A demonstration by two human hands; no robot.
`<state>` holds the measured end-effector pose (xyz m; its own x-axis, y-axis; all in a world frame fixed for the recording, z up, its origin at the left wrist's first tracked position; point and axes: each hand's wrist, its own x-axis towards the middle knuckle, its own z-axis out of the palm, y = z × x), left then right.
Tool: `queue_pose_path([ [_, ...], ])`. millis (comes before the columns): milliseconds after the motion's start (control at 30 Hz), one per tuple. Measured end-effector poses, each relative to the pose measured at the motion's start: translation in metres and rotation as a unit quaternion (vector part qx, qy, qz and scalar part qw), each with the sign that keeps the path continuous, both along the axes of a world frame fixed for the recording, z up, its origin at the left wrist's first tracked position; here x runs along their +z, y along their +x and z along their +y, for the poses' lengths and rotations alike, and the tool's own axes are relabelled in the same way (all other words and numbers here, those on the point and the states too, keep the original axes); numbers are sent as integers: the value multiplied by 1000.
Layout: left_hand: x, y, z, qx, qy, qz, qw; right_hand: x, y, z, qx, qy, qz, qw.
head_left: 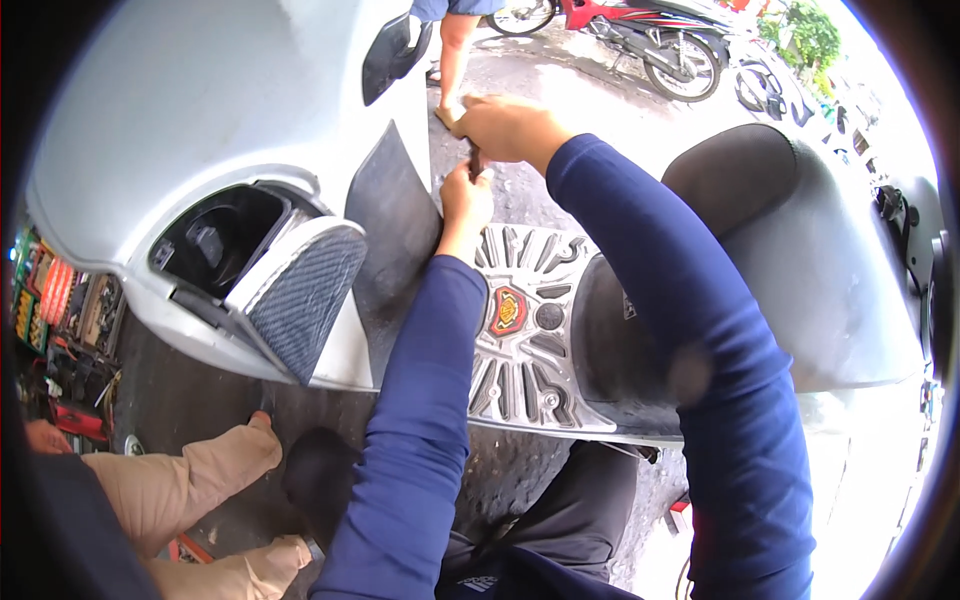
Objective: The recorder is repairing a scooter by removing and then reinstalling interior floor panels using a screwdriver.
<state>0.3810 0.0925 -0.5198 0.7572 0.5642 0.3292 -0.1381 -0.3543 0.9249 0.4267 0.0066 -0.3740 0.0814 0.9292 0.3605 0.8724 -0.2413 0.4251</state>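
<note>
Both my arms, in dark blue sleeves, reach across a pale grey scooter (190, 110) to its far side. My left hand (466, 212) is closed on a small dark, narrow piece (475, 160) whose kind I cannot make out. Just beyond it my right hand (508, 128) bends over the top of this piece, its fingertips mostly hidden. Below my hands lies the scooter's silver ribbed footboard (487, 385), with a red and gold emblem (508, 311) in its middle. Toward the left, a compartment lid (300, 290) with a dark woven-look panel hangs open.
A dark seat (735, 180) rises at right. Another person's leg (457, 60) stands beyond my hands; a second person in tan trousers (190, 480) sits low at left, near a cluttered tool rack (75, 340). A red motorcycle (650, 35) is parked behind.
</note>
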Motion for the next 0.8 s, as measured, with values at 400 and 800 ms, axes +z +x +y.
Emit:
queue_pose_path([
  [400,-11,13,12,-48,-38,-4,998,28,-4,2,-139,-146,34,979],
  [800,-44,30,75,9,-46,-38,998,22,-47,56,-199,-42,9,979],
])
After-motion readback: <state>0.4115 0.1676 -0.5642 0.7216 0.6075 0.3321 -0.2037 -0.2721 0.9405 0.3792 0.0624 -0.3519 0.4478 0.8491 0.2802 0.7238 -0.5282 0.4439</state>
